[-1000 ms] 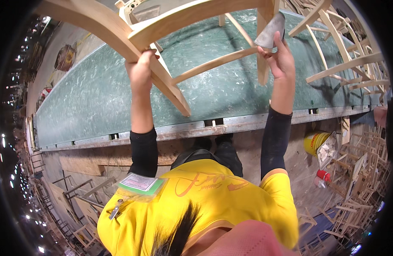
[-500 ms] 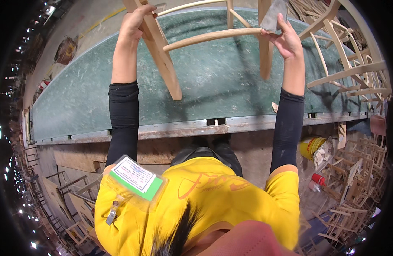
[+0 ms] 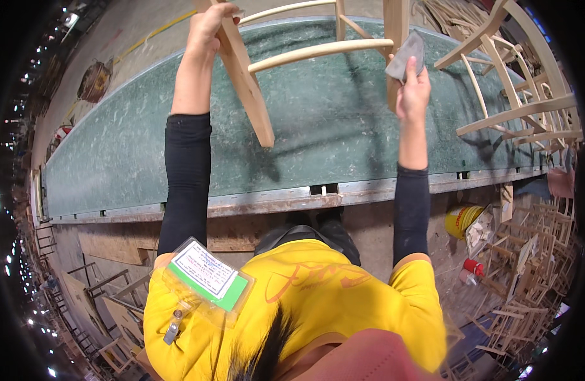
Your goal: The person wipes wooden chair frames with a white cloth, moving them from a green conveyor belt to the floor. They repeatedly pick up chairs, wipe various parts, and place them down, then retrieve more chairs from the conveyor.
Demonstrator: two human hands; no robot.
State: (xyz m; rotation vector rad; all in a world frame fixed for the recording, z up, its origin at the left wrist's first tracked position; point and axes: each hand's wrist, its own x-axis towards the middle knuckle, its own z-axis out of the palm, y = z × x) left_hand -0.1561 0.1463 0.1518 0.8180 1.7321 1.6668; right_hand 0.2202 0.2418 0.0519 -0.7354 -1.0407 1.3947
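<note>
A pale wooden chair frame [image 3: 247,90] stands on the green tabletop [image 3: 140,143], its upper part cut off by the picture's top edge. My left hand [image 3: 209,28] is closed around its left leg near the top. A rounded rung [image 3: 321,53] joins that leg to the right leg [image 3: 396,18]. In my right hand [image 3: 413,96] is a folded grey sheet of sandpaper [image 3: 408,56], with my thumb laid over it. The sheet is against or just in front of the lower right leg; part of my fingers is hidden behind it.
More wooden chair frames [image 3: 527,108] stand at the table's right end. Loose wooden sticks [image 3: 448,18] lie in a pile beyond it. On the floor at right are a yellow bucket [image 3: 460,219], a red object [image 3: 474,267] and heaped wooden frames [image 3: 514,327].
My right hand has moved down and slightly left with the sandpaper, from the rung joint to lower on the right leg. My left hand keeps its grip, with the chair frame shifted slightly.
</note>
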